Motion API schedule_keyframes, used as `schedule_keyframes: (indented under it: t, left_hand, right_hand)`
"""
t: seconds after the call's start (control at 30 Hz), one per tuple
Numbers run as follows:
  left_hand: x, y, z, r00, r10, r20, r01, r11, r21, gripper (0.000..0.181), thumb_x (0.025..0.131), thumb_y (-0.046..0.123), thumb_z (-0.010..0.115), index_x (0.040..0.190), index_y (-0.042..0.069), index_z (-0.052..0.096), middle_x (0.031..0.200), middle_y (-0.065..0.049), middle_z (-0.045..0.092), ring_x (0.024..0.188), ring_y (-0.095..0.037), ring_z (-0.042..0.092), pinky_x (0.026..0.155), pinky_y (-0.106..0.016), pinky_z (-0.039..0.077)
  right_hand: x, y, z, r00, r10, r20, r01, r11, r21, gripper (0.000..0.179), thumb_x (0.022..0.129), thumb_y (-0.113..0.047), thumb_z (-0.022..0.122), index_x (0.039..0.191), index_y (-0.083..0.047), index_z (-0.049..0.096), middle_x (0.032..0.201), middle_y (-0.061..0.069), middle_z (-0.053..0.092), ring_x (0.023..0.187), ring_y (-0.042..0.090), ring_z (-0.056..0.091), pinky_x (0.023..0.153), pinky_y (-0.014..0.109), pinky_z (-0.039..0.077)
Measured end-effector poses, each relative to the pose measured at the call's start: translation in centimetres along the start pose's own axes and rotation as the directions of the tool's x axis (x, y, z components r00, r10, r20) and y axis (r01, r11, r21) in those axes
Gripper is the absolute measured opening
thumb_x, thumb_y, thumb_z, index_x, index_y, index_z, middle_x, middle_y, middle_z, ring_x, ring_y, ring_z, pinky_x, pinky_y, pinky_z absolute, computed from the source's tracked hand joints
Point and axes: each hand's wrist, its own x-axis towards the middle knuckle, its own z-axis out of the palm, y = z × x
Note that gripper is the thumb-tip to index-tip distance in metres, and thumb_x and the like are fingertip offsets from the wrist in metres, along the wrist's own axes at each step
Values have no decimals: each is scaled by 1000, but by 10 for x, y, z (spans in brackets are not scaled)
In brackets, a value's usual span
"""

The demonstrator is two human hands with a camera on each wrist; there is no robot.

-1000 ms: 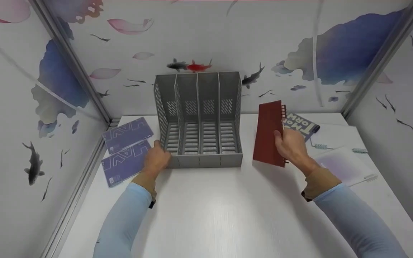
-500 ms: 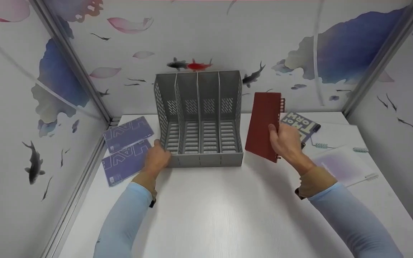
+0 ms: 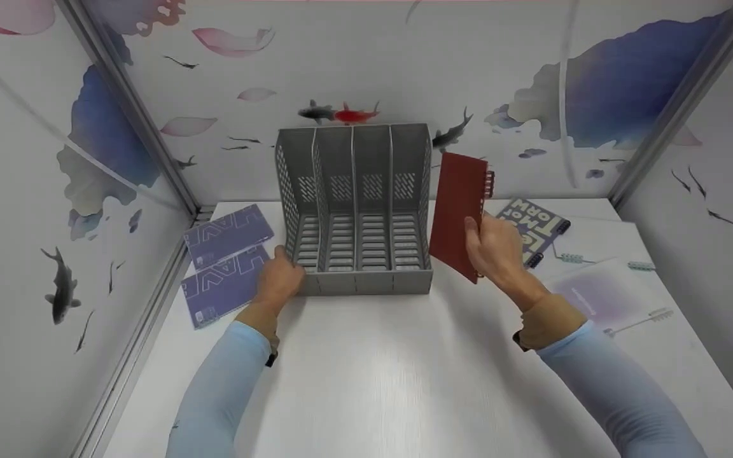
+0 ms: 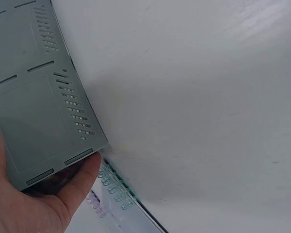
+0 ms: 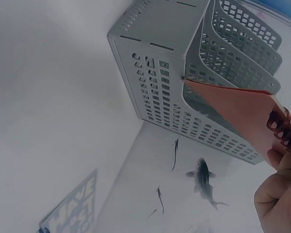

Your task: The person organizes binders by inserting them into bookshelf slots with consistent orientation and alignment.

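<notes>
While your left hand grips the grey file rack at centre frame, your right hand pinches the red notebook beside it.

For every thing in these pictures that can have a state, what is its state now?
Grey file rack: upright, all four slots empty.
Left hand: grips the rack's front left corner.
Right hand: holds the red notebook.
Red spiral notebook: closed, lifted, tilted, beside the rack's right wall.
Two purple notebooks: closed, flat, left of the rack.
Blue spiral notebook: closed, flat on the table.
</notes>
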Motion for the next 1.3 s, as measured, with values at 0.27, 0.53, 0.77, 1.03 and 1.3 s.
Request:
schedule_keyframes:
  t: [0.27,0.53,0.77,1.03,1.3]
  left_hand:
    - [1,-1,1,1000,-4,-7,4,1000,5,76,102,22,49,171,-3,29,153,-38,62,139,-56,66,118,-64,53]
    - [1,0,0,1000,10,-25,-10,1000,3,74,102,22,51,169,-3,32,152,-38,63,141,-57,65,120,-63,51]
    - [1,0,-1,1000,-1,-7,1,1000,-7,76,104,23,50,172,-4,28,158,-39,59,147,-56,60,125,-63,48]
    - [1,-2,1,1000,7,-14,-7,1000,7,76,102,23,47,171,-3,29,150,-39,64,137,-55,68,117,-62,54]
    - [1,-2,1,1000,-9,-3,9,1000,-4,77,102,23,47,172,-1,27,158,-38,59,145,-55,62,122,-62,50]
  right_hand:
    - [-1,-9,6,1000,-5,11,4,998,61,39,118,-27,54,118,5,76,101,28,84,84,43,82,71,57,60]
    - [4,-19,14,992,21,122,-32,995,90,43,120,-30,51,140,3,70,122,28,83,103,45,85,84,61,68]
    - [6,-26,23,986,54,158,-69,993,92,44,120,-32,54,143,1,70,125,27,82,107,44,85,89,59,69]
    - [12,-28,29,985,52,166,-64,996,69,41,118,-27,58,133,8,74,120,29,83,109,46,84,93,59,66]
    - [14,-27,36,963,134,234,-168,977,130,41,117,-23,54,130,12,73,111,30,82,74,28,81,60,30,63]
